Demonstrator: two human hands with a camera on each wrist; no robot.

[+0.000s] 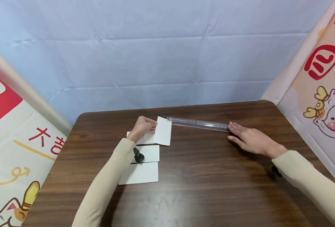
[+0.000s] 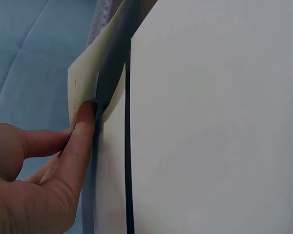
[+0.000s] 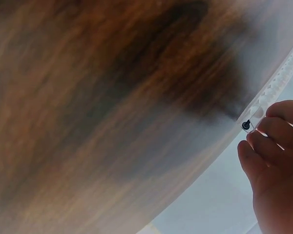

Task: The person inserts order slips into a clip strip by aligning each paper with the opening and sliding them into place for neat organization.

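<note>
In the head view my left hand (image 1: 145,126) pinches a small white sheet of paper (image 1: 163,131) at its left edge, tilted up from the table. The left wrist view has the thumb and fingers (image 2: 78,161) on the sheet (image 2: 83,83), with faint dashes on its face. White rectangular sheets (image 1: 140,172) lie in a column below and beside this hand. A long clear plastic strip with a patterned band (image 1: 198,123) lies to the right, its left end at the held sheet. My right hand (image 1: 251,140), fingers extended, rests at the strip's right end.
The brown wooden table (image 1: 207,189) is backed by a pale blue cloth (image 1: 161,63). Printed banners (image 1: 326,104) stand along both sides. A small black device (image 1: 139,155) is on the left wrist, over the sheets.
</note>
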